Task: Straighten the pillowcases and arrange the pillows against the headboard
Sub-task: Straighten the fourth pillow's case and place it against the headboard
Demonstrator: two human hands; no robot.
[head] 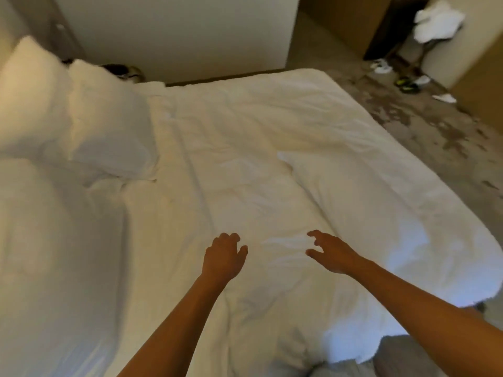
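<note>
White pillows lie at the left end of the bed. One pillow (109,126) leans on a taller pillow (32,99) behind it, and a large pillow (49,240) fills the near left. A rumpled white duvet (245,148) covers the bed. Above the duvet's near middle, my left hand (224,257) hovers with fingers loosely curled and holds nothing. A short way to its right, my right hand (330,251) is spread open and also holds nothing. Both hands are well to the right of the pillows.
A white wall panel (177,34) stands beyond the bed's far edge. Patterned carpet (424,126) runs along the right side, with shoes and small white items (408,83) scattered on it. A heap of white linen (438,20) sits at the top right.
</note>
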